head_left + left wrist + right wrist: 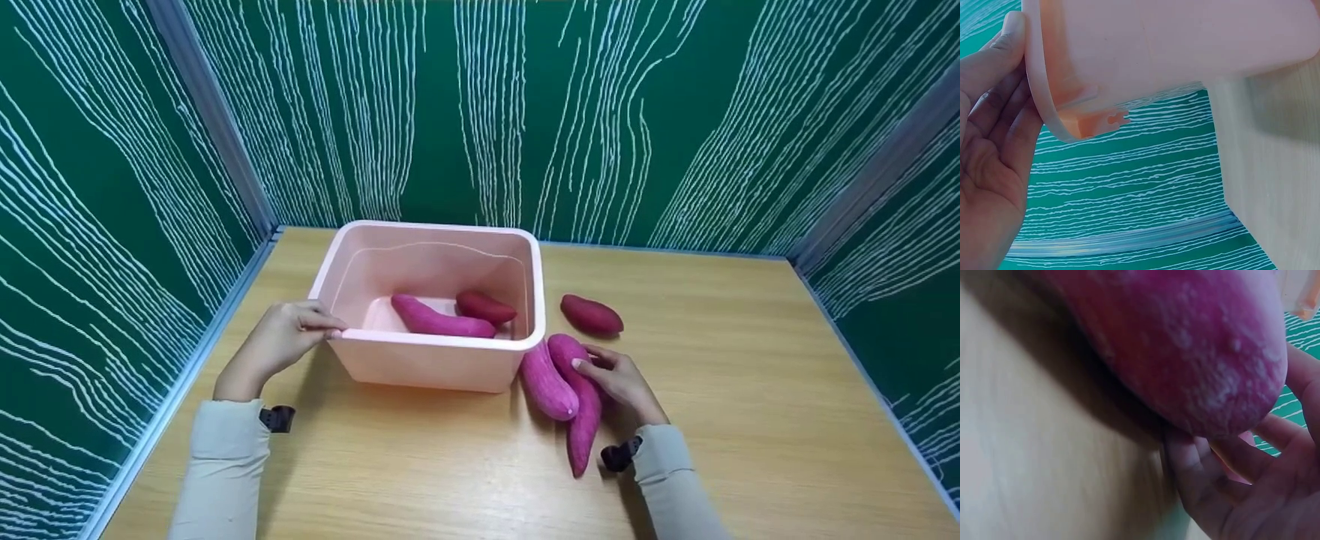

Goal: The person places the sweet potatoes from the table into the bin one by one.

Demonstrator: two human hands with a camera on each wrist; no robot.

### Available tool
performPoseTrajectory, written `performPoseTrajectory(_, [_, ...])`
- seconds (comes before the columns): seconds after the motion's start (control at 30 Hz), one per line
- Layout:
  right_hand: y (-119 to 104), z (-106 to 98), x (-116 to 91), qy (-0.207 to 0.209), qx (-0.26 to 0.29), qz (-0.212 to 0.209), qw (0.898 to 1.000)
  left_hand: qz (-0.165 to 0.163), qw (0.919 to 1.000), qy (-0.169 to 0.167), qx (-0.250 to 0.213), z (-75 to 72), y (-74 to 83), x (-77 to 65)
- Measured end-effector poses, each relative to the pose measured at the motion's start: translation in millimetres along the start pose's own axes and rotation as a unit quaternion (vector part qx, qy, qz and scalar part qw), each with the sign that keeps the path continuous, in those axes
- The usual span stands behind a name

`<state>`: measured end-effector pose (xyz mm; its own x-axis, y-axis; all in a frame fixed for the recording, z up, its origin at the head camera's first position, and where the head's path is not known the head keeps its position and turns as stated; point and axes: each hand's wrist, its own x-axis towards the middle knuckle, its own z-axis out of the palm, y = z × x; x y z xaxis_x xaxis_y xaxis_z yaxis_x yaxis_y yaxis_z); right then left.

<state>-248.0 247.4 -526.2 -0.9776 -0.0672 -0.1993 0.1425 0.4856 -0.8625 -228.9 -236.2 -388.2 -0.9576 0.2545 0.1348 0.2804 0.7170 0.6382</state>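
My left hand (281,337) pinches the near left corner of a pale pink plastic bin (427,367) by its rim. In the left wrist view, the thumb lies on one side of the rim and the fingers on the other. Two sweet potatoes lie inside the bin, one long and magenta (442,321), the other shorter and redder (486,307). My right hand (619,379) grips a long curved sweet potato (586,420) beside the bin, thumb on top, fingers around its far side. A plump pink sweet potato (547,382) lies against it, close to the bin's right wall.
A small dark red sweet potato (592,315) lies on the wooden table (750,375), beyond my right hand. Green panels (435,112) with white wavy lines close off the back and both sides, joined by grey posts (217,120).
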Motion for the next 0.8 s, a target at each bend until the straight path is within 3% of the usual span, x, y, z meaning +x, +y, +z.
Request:
performPoseTrajectory(0.23, [0.7, 2.9, -5.8, 0.018, 0.012, -0.014, 1.0, 0.034, 0.9992, 0.01, 0.017, 0.7, -1.0, 0.0])
performPoseTrajectory(0.4, [1.3, 0.8, -4.7, 0.012, 0.024, -0.002, 1.0, 0.015, 0.9999, 0.003, 0.001, 0.4, -1.3, -0.6])
performPoseTrajectory(0.6, [2.9, -2.5, -2.3, 0.003, 0.046, 0.024, 0.999, 0.008, 1.0, 0.0, -0.005, 0.2, -1.1, -0.2])
performPoseTrajectory(0.8, [2.7, -5.6, -2.0, -0.004, 0.056, 0.025, 0.998, 0.008, 0.9999, 0.002, -0.008, 0.0, -1.6, 0.2])
